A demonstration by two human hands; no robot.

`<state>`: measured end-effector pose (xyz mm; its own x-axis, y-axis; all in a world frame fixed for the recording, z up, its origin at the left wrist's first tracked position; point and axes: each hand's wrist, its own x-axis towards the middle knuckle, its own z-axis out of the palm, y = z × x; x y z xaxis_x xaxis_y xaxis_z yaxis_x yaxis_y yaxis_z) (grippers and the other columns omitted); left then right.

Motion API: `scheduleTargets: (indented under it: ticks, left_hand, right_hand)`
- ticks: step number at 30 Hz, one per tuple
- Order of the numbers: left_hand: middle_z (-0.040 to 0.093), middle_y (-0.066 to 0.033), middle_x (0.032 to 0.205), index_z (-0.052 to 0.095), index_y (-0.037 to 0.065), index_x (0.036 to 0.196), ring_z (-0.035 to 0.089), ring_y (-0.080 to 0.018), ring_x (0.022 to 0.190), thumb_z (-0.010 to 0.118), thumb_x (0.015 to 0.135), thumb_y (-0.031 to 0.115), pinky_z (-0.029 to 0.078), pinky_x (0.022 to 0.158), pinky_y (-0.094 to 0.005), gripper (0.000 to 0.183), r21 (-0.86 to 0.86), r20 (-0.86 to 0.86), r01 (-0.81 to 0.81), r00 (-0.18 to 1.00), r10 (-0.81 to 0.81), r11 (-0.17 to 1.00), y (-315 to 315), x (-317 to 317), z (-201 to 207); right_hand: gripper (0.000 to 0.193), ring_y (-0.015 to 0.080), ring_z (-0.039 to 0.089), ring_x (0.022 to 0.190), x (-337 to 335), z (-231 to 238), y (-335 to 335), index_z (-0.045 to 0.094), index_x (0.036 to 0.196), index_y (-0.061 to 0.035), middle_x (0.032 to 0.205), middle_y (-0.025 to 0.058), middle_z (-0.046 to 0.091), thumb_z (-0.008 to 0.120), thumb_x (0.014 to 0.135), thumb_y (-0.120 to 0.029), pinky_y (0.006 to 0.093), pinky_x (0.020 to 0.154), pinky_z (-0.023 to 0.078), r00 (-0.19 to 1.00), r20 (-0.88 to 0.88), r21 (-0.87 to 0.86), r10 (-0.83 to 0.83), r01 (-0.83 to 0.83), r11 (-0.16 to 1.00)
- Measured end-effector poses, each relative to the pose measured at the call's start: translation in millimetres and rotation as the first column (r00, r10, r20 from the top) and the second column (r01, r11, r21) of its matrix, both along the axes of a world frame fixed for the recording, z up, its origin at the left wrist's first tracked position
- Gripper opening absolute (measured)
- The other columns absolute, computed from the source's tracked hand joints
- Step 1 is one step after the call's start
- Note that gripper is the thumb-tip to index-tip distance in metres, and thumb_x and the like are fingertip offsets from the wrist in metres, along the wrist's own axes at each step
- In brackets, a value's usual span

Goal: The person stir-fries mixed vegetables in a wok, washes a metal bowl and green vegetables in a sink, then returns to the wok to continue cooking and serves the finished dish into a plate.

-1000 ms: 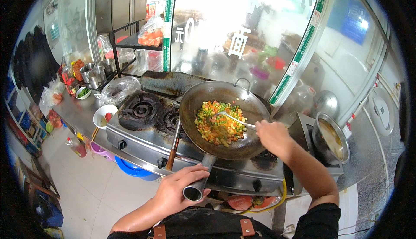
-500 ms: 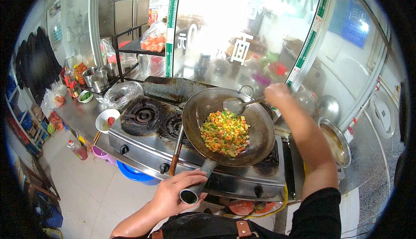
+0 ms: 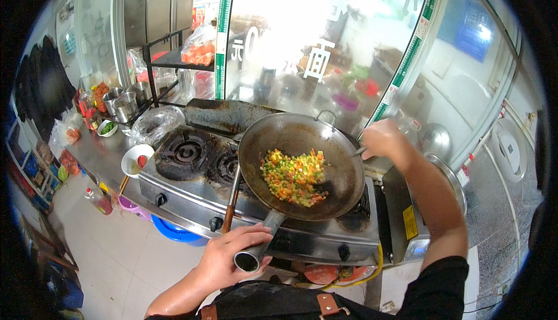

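Observation:
A dark metal wok [image 3: 343,195] sits on the right part of the gas stove. Diced vegetables in orange, yellow and green [image 3: 293,175] are heaped left of its middle. My left hand [image 3: 235,256] is closed round the wok's hollow metal handle [image 3: 250,259], which points toward me. Over the wok's right rim, my right hand [image 3: 385,141] grips a metal ladle [image 3: 360,151]; only a short piece of its shaft shows clearly. The ladle's head cannot be made out against the wok wall.
A wooden-handled tool [image 3: 230,212] leans beside the wok's left rim. Left of the stove [image 3: 174,195] are a white bowl [image 3: 136,160], a clear plastic bag [image 3: 156,123] and metal pots [image 3: 124,106]. A large metal basin [image 3: 453,183] stands at right. Glass panels rise behind.
The ladle has drawn away from the vegetables toward the right rim with my right hand. The vegetables have shifted left and spread differently. My left hand keeps its grip; the whole view has shifted slightly.

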<state>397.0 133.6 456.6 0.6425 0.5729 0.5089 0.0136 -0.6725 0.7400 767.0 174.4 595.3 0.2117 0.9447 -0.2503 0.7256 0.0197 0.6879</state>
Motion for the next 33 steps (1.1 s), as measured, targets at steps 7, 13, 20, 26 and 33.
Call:
scheduleTargets:
  ticks: [7, 13, 20, 26, 33]
  left_hand:
    - [0.066, -0.0112, 0.112, 0.064, 0.006, 0.107, 0.062, -0.0300, 0.111, 0.079, 0.072, 0.014, 0.053, 0.089, -0.0378, 0.039, 0.027, -0.013, -0.007, 1.000, 0.007, 1.000, -2.9, 3.4, -0.6]
    - [0.066, -0.0110, 0.112, 0.065, 0.007, 0.109, 0.062, -0.0291, 0.111, 0.079, 0.073, 0.016, 0.053, 0.090, -0.0376, 0.039, 0.028, -0.037, -0.011, 0.999, 0.012, 1.000, -4.1, 3.7, 0.6]
    - [0.066, -0.0119, 0.113, 0.064, 0.005, 0.109, 0.062, -0.0303, 0.111, 0.079, 0.073, 0.015, 0.053, 0.090, -0.0382, 0.040, 0.016, -0.008, -0.004, 1.000, 0.004, 1.000, -7.5, 3.1, 1.2]
    - [0.066, -0.0126, 0.113, 0.064, 0.005, 0.109, 0.062, -0.0307, 0.110, 0.079, 0.074, 0.015, 0.053, 0.090, -0.0385, 0.040, 0.016, 0.002, -0.021, 1.000, 0.021, 1.000, -7.0, 4.6, -1.4]
    - [0.066, -0.0118, 0.112, 0.064, 0.006, 0.108, 0.063, -0.0300, 0.109, 0.079, 0.073, 0.015, 0.054, 0.089, -0.0379, 0.039, 0.030, 0.002, -0.027, 1.000, 0.027, 0.999, -5.9, 6.1, -0.6]
  right_hand:
    - [0.020, 0.0309, 0.068, 0.077, -31.2, 10.5, -17.3, 0.072, 0.081, -0.0121, 0.079, 0.0087, 0.069, 0.072, 0.077, -0.032, 0.0409, 0.068, 0.053, 0.959, -0.183, 0.162, 0.218, -0.189, 0.968]
    - [0.020, 0.0259, 0.069, 0.070, -91.3, 30.2, -62.2, 0.072, 0.073, -0.0123, 0.067, 0.0084, 0.067, 0.069, 0.078, -0.031, 0.0372, 0.060, 0.052, 0.943, -0.040, -0.050, 0.331, -0.333, 0.942]
    - [0.016, 0.0257, 0.071, 0.073, -90.4, -10.0, 12.0, 0.074, 0.076, -0.0101, 0.079, 0.0086, 0.072, 0.059, 0.079, -0.013, 0.0346, 0.060, 0.055, 0.964, 0.026, 0.217, 0.264, -0.264, 0.940]
    - [0.018, 0.0261, 0.070, 0.074, -79.5, -30.4, -2.4, 0.074, 0.077, -0.0094, 0.078, 0.0097, 0.071, 0.057, 0.083, -0.013, 0.0368, 0.060, 0.055, 0.946, -0.087, 0.000, 0.313, -0.315, 0.949]
    - [0.011, 0.0242, 0.067, 0.073, -27.9, 64.8, -29.5, 0.072, 0.074, -0.0129, 0.074, 0.0074, 0.069, 0.075, 0.072, -0.023, 0.0385, 0.065, 0.052, 0.999, 0.022, 0.042, 0.025, -0.026, 0.999]
